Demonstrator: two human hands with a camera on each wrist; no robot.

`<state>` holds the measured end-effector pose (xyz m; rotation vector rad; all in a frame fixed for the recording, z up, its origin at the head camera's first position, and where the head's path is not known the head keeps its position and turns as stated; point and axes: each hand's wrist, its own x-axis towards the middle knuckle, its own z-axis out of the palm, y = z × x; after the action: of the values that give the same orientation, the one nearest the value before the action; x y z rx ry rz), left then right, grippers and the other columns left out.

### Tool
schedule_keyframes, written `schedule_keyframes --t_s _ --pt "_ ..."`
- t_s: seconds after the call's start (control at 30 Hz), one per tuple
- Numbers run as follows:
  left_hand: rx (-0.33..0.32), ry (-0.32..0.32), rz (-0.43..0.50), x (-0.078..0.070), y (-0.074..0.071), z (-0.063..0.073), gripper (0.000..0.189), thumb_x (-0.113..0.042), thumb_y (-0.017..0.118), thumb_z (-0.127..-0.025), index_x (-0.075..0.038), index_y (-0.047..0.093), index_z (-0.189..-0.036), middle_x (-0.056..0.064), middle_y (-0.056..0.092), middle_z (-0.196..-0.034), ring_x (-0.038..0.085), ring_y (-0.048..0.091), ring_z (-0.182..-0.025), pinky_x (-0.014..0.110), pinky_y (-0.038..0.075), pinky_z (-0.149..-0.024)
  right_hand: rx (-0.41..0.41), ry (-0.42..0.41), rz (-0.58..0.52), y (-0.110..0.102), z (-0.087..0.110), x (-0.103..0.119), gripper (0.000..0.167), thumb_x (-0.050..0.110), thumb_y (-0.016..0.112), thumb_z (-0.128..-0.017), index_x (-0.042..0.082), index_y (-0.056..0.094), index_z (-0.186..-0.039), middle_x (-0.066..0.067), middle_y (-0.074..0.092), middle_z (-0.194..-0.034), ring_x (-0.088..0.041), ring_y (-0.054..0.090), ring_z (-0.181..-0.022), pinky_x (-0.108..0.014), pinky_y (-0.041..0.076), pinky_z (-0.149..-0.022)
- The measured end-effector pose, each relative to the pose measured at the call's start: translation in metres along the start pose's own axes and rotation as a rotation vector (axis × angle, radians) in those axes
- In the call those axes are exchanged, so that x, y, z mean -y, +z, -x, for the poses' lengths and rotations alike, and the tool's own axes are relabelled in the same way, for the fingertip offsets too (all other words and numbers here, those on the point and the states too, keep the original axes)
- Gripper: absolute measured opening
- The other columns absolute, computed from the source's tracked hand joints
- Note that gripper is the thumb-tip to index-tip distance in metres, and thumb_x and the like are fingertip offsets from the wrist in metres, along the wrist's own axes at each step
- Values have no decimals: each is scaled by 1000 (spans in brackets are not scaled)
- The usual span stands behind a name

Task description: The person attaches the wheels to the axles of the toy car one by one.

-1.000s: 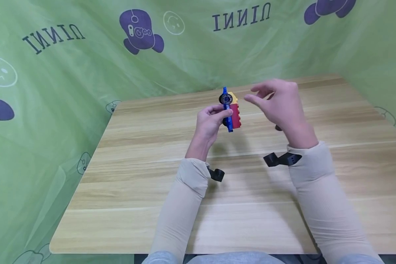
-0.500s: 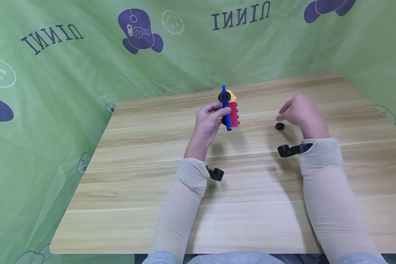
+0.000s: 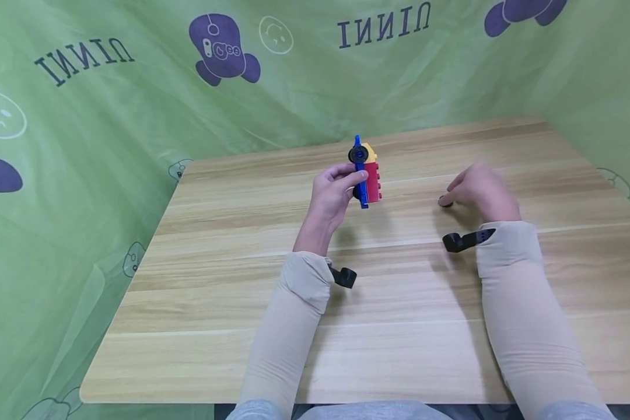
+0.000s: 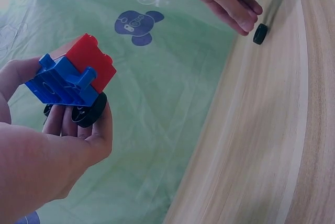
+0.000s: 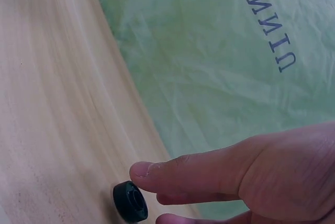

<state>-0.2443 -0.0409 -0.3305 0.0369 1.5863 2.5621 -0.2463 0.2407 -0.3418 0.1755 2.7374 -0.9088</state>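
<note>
My left hand [image 3: 328,195] grips a toy car [image 3: 373,182] of building blocks, up off the table and turned on its end. It has a blue chassis, a red studded block and a yellow block at its upper end. Black wheels show on it; in the left wrist view, one wheel [image 4: 89,111] sits near the fingers. On the right, a loose black wheel [image 5: 130,202] lies on the tabletop. My right hand [image 3: 480,189] reaches down to it, fingers extended. One fingertip is right at the wheel's rim in the right wrist view.
The wooden table [image 3: 215,303] spreads under both arms, its far edge close to a green printed curtain [image 3: 152,105]. A black camera mount is strapped to each wrist, the right one [image 3: 467,239] low over the wood.
My right hand has moved from beside the toy car, right and down to the loose wheel, its fingers now overlapping it. My left hand has stayed almost still with the car.
</note>
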Motion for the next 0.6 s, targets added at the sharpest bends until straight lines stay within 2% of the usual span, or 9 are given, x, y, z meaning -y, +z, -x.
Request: schedule_keyframes --t_s 0.23,0.47,0.6 --pt "4 -5 12 0 0 1 16 11 68 -88 -3 62 -93 7 67 -95 17 69 -89 26 56 -85 3 -26 53 7 -5 -3 55 30 82 -79 -8 67 -117 -29 62 -126 -42 55 -112 -57 47 -96" --pt "9 -7 32 -1 0 2 16 10 68 -88 -3 62 -94 9 66 -99 18 67 -92 26 56 -86 16 -39 117 10 -10 -4 46 28 80 -82 -6 71 -112 -30 65 -121 -41 57 -107 -55 49 -91" --pt "4 -11 48 -2 0 2 14 10 68 -89 -2 63 -95 9 67 -102 19 68 -94 27 56 -88 -4 -45 100 11 -8 -1 45 29 79 -83 -6 71 -111 -29 66 -120 -41 58 -106 -55 49 -90"
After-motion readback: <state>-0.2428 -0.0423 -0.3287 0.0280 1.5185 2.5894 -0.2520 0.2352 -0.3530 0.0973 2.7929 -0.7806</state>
